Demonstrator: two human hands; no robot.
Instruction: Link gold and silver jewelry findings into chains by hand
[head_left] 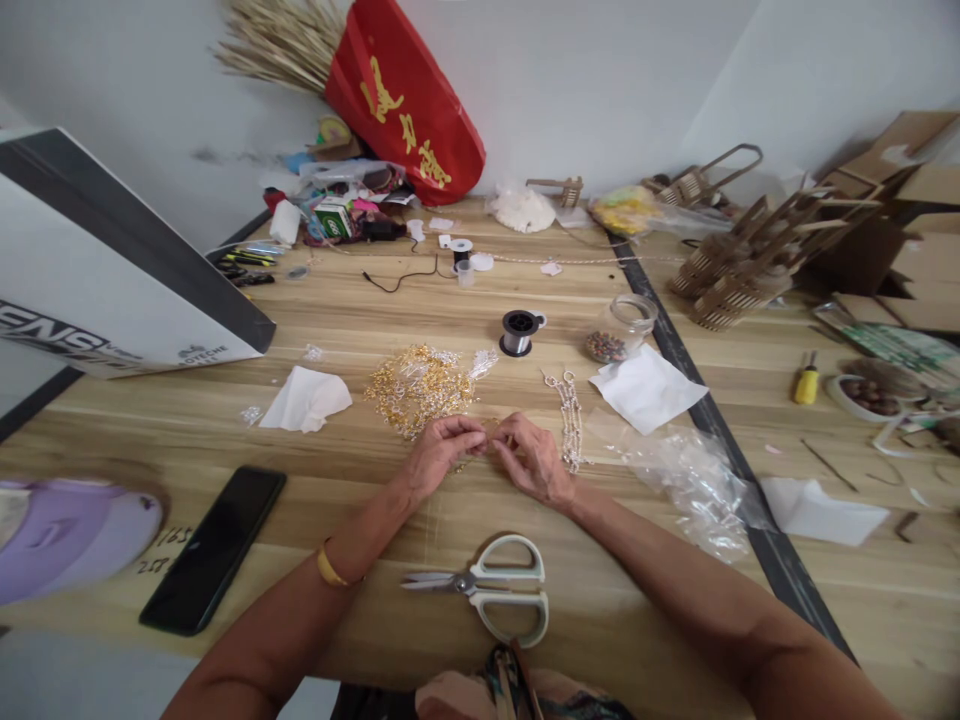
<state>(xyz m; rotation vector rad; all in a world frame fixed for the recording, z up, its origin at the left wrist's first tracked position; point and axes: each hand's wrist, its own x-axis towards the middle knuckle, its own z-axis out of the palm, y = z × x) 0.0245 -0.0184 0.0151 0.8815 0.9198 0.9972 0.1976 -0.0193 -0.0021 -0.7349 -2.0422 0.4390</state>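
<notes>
My left hand and my right hand meet fingertip to fingertip on the wooden table, both pinched round a small gold piece too small to make out. Just beyond them lies a heap of gold and silver beads. A finished silver bead chain lies right of my right hand. White-handled scissors rest closed on the table between my forearms. A spool of clear thread stands past the heap.
A black phone lies at left beside a purple object. White tissue, a white paper, crumpled clear plastic, a glass jar of beads, a large box, a red bag and wooden baskets surround the work spot.
</notes>
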